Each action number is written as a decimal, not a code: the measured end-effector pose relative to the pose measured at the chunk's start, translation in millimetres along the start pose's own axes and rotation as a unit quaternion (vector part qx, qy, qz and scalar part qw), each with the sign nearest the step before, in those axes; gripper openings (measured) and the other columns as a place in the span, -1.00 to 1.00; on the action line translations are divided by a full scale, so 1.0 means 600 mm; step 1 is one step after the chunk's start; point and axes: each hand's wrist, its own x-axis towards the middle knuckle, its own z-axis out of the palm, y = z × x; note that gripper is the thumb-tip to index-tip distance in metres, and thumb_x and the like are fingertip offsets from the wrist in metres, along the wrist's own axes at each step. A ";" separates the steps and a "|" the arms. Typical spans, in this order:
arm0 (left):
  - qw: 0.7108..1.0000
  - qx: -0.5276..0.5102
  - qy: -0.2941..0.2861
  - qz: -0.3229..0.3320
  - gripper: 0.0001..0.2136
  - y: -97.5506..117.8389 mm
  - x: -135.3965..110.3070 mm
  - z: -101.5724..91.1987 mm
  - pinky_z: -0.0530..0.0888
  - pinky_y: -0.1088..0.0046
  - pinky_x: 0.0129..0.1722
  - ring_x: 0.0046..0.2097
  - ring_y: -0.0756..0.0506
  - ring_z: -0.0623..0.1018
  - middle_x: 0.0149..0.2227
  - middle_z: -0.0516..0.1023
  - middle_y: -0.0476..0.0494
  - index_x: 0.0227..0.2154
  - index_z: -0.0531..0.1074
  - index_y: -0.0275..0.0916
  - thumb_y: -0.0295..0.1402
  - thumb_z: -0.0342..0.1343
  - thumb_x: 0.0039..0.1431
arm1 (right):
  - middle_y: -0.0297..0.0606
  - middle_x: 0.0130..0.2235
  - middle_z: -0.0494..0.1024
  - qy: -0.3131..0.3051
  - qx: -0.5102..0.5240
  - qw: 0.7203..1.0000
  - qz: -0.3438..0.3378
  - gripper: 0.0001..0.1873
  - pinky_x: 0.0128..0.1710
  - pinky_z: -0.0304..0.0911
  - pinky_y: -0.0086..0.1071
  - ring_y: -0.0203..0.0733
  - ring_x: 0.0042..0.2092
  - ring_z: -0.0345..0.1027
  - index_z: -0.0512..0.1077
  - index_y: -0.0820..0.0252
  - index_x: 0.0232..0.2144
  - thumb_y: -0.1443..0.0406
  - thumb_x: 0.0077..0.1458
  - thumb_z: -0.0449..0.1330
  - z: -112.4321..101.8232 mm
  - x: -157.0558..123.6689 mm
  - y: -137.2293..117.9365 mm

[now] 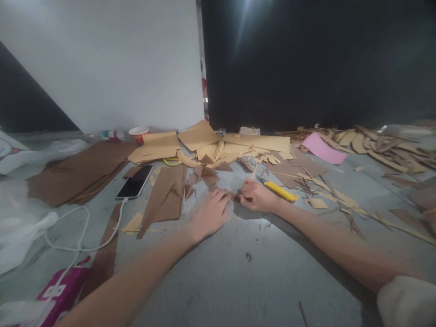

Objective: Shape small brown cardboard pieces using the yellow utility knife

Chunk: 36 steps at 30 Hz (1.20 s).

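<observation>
My left hand [213, 210] rests low over the grey surface, its fingers bent and pressed together at a small brown piece [233, 195], perhaps card or paper. Facing it from the right, my right hand [256, 195] is closed in a pinch. A thin pale stick [255, 170] rises from its fingers; its lower end is hidden. The fingertips of both hands nearly meet at the brown piece. Just beyond them lie brown triangular scraps [205, 172]. A yellow utility knife [279, 190] lies beside my right wrist.
To the left, a phone [135, 182] is plugged into a white cable [86, 227], near brown sheets [85, 168] and a magenta packet [66, 290]. Tan sheets [156, 144], a paper cup [139, 133] and a pink sheet [323, 149] lie farther back. Offcut strips [364, 143] pile up at right.
</observation>
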 end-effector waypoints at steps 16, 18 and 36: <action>0.993 -0.083 0.055 -0.069 -0.87 -0.017 0.000 0.008 0.43 0.13 0.24 0.20 -0.21 0.42 0.03 0.51 -0.18 -0.05 0.49 -0.19 -0.35 0.07 0.49 | -0.31 -0.46 0.49 0.024 -0.006 1.000 -0.010 -0.64 -0.13 0.24 -0.23 -0.19 -0.38 0.33 0.52 0.13 -0.40 0.32 0.45 0.05 -0.008 0.007 -0.011; 0.989 -0.102 0.063 -0.082 -0.92 -0.018 0.002 0.010 0.45 0.13 0.21 0.17 -0.21 0.44 0.00 0.51 -0.18 -0.09 0.47 -0.20 -0.37 0.11 0.47 | -0.26 -0.36 0.56 0.015 0.000 1.000 0.021 -0.70 -0.12 0.23 -0.22 -0.17 -0.32 0.39 0.59 0.15 -0.24 0.27 0.47 0.08 -0.008 0.008 -0.011; 0.988 -0.100 0.080 -0.089 -0.78 -0.016 -0.001 0.008 0.50 0.23 0.14 0.10 -0.17 0.54 0.03 0.53 -0.18 0.06 0.41 -0.19 -0.51 0.10 0.43 | -0.23 -0.33 0.57 0.054 -0.039 0.997 -0.035 -0.77 -0.12 0.27 -0.19 -0.14 -0.27 0.40 0.54 0.16 -0.21 0.30 0.48 0.11 0.010 0.006 -0.011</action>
